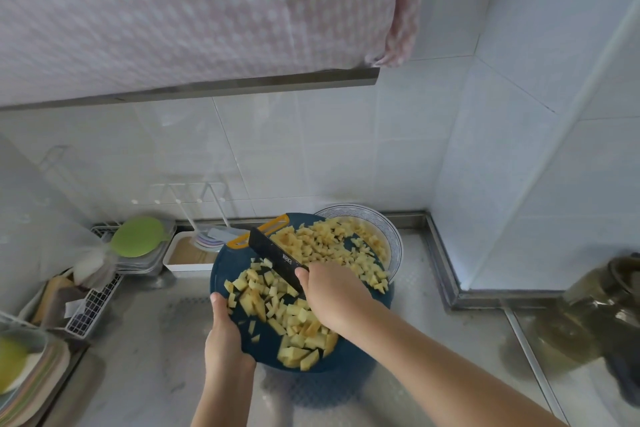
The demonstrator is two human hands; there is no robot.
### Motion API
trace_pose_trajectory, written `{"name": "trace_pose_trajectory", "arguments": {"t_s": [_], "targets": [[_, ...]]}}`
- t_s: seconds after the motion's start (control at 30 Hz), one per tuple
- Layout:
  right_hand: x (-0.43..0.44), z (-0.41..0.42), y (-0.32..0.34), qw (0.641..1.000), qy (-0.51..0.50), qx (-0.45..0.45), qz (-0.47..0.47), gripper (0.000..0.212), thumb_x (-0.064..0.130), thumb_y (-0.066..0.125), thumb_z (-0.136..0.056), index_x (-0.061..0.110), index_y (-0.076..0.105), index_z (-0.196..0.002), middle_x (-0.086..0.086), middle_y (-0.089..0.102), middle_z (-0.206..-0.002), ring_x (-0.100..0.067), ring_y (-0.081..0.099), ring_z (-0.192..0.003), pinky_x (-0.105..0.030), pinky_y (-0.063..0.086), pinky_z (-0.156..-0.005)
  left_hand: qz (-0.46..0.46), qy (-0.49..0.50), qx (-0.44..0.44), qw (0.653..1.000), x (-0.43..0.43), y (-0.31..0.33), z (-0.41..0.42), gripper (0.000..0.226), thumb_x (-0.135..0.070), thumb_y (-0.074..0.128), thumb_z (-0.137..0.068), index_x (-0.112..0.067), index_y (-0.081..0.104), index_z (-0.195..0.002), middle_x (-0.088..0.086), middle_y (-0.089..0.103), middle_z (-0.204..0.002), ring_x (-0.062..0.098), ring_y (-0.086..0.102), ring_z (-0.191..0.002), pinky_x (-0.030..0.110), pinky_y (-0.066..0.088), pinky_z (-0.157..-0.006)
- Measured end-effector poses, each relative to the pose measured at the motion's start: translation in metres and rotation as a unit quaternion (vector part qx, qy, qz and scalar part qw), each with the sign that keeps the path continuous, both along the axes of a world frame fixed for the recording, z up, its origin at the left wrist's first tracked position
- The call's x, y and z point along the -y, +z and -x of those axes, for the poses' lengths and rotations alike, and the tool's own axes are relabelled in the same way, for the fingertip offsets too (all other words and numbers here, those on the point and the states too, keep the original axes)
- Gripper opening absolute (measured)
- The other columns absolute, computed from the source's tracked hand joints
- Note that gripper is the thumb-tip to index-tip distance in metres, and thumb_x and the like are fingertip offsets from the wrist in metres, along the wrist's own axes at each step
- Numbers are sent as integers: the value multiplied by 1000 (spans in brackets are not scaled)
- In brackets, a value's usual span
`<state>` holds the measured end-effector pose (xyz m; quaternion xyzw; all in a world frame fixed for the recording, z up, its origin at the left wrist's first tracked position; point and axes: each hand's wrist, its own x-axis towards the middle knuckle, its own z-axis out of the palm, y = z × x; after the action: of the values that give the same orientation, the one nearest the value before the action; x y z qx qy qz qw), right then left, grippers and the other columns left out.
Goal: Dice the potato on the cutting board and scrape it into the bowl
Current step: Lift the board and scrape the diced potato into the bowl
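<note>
Round blue board [237, 270], pale potato cubes [294, 317], black knife [273, 253]

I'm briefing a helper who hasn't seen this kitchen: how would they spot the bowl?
Find the steel counter's back right corner, where the tiled walls meet. The round dark blue cutting board is held there, and the bowl sits under its far edge. It alone is white with a blue patterned rim and holds potato dice.

Home kitchen, white tiled walls [311, 149], steel counter [156, 340], dish rack [93, 305], cutting board [235, 267] of diced potato [294, 319]
</note>
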<state>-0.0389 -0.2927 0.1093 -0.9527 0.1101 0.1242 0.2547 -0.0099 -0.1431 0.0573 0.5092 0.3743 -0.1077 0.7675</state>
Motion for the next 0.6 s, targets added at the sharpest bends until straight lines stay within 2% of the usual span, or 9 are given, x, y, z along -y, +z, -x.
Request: {"name": "trace_pose_trajectory", "arguments": {"t_s": [0.17, 0.27, 0.37, 0.5, 0.6], "targets": [[-11, 4, -6, 999, -28, -12, -11, 54, 43, 19, -108, 7, 56, -122, -13, 66, -110, -29, 64, -101, -34, 45, -73, -4, 6, -7, 1000, -12, -3, 3, 45, -61, 54, -87, -18, 61, -90, 7, 69, -92, 28, 66, -82, 50, 52, -87], [-17, 9, -9, 999, -37, -7, -15, 54, 44, 18, -108, 8, 56, -122, -10, 65, -106, -27, 65, -100, -33, 44, -72, -4, 7, -9, 1000, -16, -4, 5, 46, -63, 54, -86, -17, 63, -91, 8, 70, -92, 29, 67, -84, 52, 52, -88], [-20, 16, -9, 999, -50, -3, -7, 52, 44, 18, -108, 9, 54, -122, -9, 65, -110, -25, 64, -101, -30, 43, -73, -13, 7, -9, 1000, -19, -3, 8, 45, -62, 55, -86, -17, 62, -89, 8, 70, -91, 29, 66, -83, 52, 52, -89], [-23, 21, -9, 996, -82, -3, -22, 51, 43, 19, -108, 9, 54, -122, -8, 62, -98, -24, 63, -96, -31, 43, -73, -17, 1, -9, 1000, -18, -1, 10, 45, -61, 54, -87, -17, 61, -87, 7, 69, -88, 29, 66, -82, 52, 51, -89], [-23, 20, -9, 994, -105, -21, -37, 52, 43, 18, -108, 8, 53, -125, -11, 66, -111, -26, 65, -103, -32, 45, -76, -18, 1, -9, 1000, -16, 1, 11, 45, -62, 54, -86, -18, 61, -87, 7, 69, -89, 28, 66, -82, 52, 52, -89]]}}
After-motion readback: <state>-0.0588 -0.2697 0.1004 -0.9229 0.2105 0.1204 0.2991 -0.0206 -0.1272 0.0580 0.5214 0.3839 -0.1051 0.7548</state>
